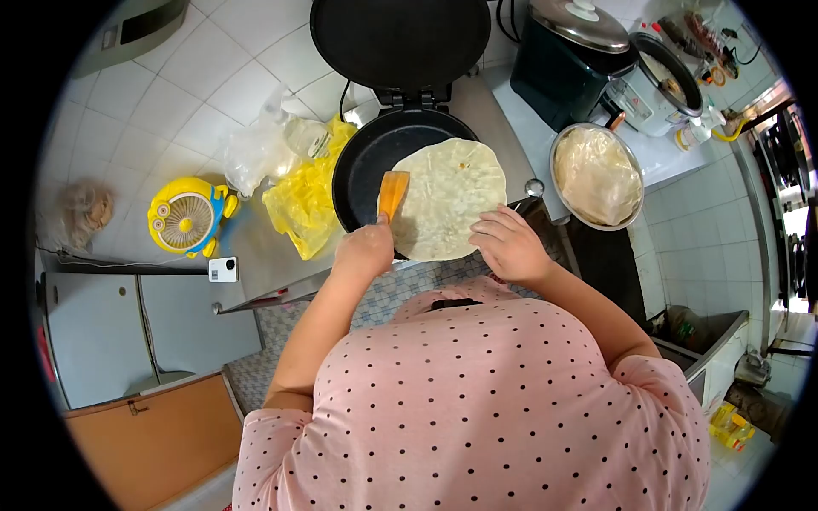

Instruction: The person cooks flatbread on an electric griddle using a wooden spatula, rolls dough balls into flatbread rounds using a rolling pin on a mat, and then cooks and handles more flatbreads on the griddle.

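Observation:
My left hand [366,249] is closed round the handle of a wooden spatula [394,192]. The spatula's flat blade lies against the left side of a round, pale flatbread [452,200]. At the bread's lower right edge, my right hand [511,245] grips the rim, fingers on top and thumb mostly hidden. The bread covers the right part of a black electric griddle pan [362,162] and reaches past its right and front rim. A small brown spot shows near the bread's top. The griddle's round black lid [400,38] stands raised behind.
Left of the griddle lie a yellow plastic bag [307,204] and clear bags [260,157]. A yellow fan [185,217] and a white phone [223,270] sit farther left. At right are a covered metal bowl [598,177], a dark green appliance [567,77] and a rice cooker [656,94].

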Motion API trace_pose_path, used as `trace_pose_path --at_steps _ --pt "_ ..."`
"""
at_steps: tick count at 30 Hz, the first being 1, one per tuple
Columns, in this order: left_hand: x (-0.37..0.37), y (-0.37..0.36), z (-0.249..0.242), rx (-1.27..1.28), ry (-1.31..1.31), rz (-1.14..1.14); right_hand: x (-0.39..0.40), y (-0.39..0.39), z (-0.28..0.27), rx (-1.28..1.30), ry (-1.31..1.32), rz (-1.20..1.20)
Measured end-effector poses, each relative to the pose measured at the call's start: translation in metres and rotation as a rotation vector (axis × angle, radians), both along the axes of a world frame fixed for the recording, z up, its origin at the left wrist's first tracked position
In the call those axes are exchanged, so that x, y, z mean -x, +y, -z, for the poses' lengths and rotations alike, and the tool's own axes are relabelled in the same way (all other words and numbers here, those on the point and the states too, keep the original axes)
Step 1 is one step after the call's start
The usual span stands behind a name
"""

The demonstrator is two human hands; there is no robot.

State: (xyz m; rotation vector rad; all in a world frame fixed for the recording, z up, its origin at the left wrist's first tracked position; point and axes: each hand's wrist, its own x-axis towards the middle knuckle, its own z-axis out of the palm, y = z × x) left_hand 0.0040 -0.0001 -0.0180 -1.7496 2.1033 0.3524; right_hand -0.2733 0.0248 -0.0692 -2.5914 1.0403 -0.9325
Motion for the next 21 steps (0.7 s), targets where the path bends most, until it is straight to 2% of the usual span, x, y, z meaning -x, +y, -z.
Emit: trace_pose_path --at_steps 21 --pt "0.013 -0.002 -0.014 -0.095 -0.038 0.001 0.001 -0.002 0.0 -0.024 0.023 -0.02"
